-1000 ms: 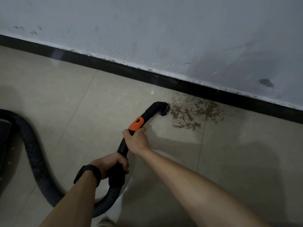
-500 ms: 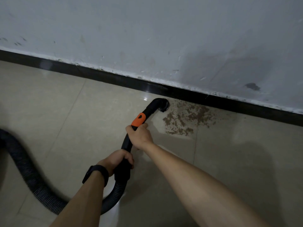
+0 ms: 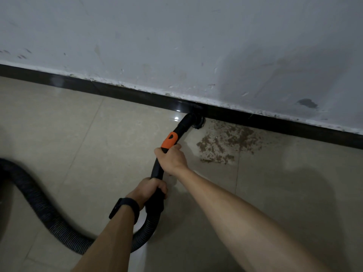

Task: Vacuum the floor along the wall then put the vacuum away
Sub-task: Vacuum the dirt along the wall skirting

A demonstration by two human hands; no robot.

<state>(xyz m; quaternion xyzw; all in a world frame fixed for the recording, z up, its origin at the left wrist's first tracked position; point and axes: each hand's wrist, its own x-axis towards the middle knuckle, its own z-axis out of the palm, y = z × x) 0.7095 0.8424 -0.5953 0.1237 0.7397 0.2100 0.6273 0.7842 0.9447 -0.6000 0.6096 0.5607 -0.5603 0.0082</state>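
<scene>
Both my hands hold a black vacuum wand with an orange collar. My right hand grips it just below the collar. My left hand, with a black wristband, grips lower where the wand meets the ribbed hose. The nozzle touches the floor against the black skirting board. A patch of brown dirt lies on the tiles just right of the nozzle. The vacuum body is out of view.
The grey-white scuffed wall runs diagonally across the top. Beige floor tiles spread left and below. The hose loops on the floor at the left and under my left arm.
The nozzle has moved forward from the dirt patch's left edge up to the skirting board. Both arms have stretched out with it. The dirt patch looks about the same.
</scene>
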